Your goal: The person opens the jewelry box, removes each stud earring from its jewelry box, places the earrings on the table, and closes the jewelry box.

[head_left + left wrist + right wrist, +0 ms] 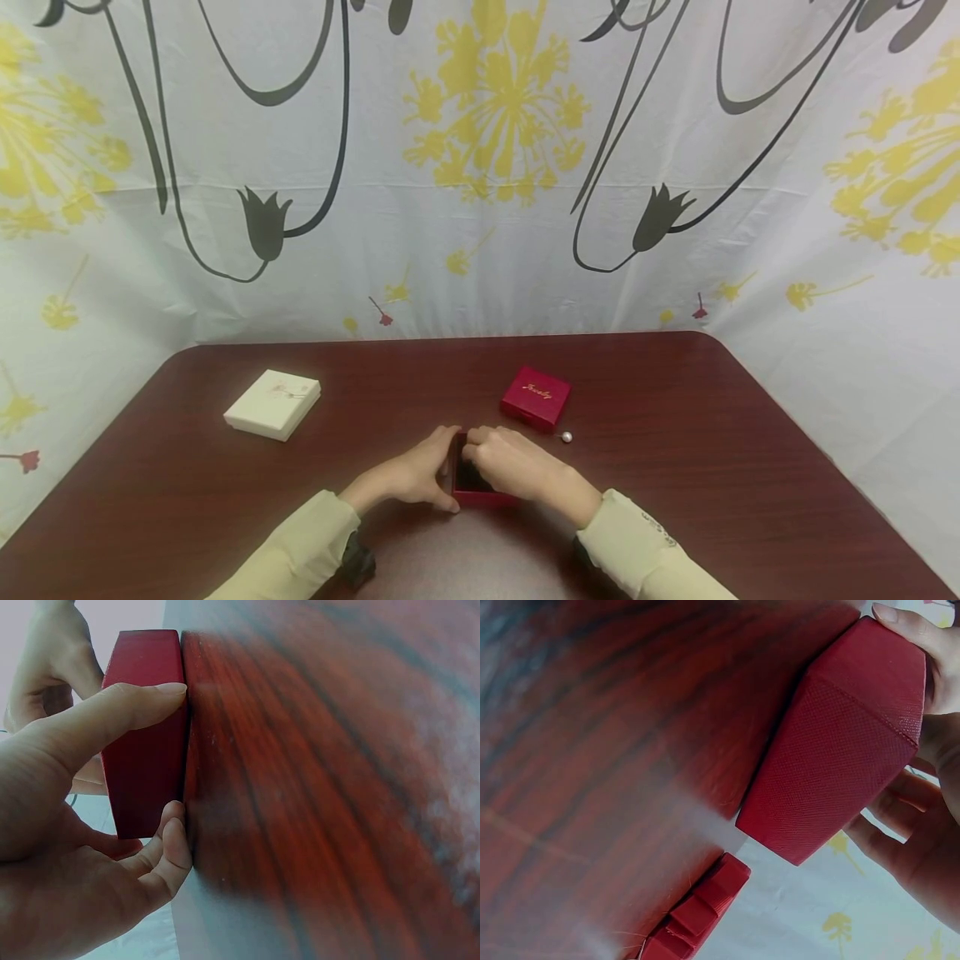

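An open red jewelry box (486, 499) with a black inside sits on the table in front of the person. My left hand (417, 472) grips it from the left, the thumb on its near side and the fingers around the far corner. The left wrist view shows that thumb across the red wall (146, 780). Reaching over the box from the right, my right hand (517, 463) has its curled fingers down in the opening. Whatever its fingertips touch or pinch is hidden. In the right wrist view the box's outer side (840, 750) covers them.
Behind the right hand lies a red lid (536, 397) with gold lettering. A small pearl piece (567, 437) lies by its near corner. A white box (273, 403) with a printed pattern stands at the left. A patterned curtain (480, 250) hangs behind the table (675, 433).
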`<state>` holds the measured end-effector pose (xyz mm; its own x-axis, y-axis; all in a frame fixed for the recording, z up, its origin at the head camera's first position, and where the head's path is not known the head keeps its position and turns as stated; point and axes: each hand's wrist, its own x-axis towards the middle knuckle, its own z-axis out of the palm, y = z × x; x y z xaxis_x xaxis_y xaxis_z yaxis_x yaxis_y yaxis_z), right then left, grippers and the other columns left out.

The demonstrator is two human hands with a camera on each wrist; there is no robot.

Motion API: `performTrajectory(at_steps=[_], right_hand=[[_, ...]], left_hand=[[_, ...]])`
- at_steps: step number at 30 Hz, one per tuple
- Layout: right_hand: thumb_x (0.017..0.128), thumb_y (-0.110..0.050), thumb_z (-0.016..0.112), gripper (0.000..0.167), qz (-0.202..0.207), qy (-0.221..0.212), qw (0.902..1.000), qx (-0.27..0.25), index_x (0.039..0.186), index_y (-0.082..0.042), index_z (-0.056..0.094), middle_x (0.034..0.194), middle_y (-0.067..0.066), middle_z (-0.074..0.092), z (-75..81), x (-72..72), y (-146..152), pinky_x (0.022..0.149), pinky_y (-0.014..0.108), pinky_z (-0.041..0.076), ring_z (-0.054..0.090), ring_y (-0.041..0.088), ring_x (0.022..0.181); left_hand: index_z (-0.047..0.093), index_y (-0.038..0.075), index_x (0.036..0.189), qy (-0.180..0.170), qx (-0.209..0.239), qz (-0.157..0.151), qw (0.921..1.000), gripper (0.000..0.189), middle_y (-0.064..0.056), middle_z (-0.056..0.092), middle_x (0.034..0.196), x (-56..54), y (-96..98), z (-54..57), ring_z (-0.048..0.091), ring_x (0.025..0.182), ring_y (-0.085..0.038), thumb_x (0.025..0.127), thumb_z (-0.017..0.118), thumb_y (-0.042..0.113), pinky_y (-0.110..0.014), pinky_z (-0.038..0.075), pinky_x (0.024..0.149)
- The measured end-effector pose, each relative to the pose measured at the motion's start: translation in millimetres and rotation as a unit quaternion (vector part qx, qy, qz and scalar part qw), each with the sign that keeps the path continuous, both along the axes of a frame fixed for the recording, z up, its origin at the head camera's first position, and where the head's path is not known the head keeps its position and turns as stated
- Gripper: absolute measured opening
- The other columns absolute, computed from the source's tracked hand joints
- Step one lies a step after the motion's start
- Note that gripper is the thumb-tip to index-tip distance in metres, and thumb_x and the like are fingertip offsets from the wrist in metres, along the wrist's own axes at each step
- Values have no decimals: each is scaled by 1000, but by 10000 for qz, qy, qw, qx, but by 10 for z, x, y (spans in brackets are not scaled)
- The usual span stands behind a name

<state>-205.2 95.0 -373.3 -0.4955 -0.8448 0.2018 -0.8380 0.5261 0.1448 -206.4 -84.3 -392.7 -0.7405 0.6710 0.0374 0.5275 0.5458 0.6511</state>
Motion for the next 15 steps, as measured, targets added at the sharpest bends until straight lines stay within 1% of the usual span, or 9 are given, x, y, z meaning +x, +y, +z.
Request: performTrajectory(at_steps=[7, 15], right_hand=[[76, -5, 63, 6, 21, 42, 10000, 2, 78, -10, 67, 70, -2, 51, -3, -2, -9, 56, 15, 40, 45, 7, 61], [76, -6, 63, 5, -10, 73, 10000, -5, 77, -10, 66, 70, -2, 51, -3, -1, -11, 55, 16, 41, 45, 7, 60]], left_hand=[[25, -16, 127, 13, 31, -2, 10000, 93, -5, 39, 89, 11, 1, 11, 43, 72, -12, 57, 81, 11, -21, 39, 67], [25, -14, 127, 27, -2, 3, 10000, 93, -4, 39, 90, 3, -1, -8, 43, 72, -11, 57, 81, 12, -21, 39, 66]])
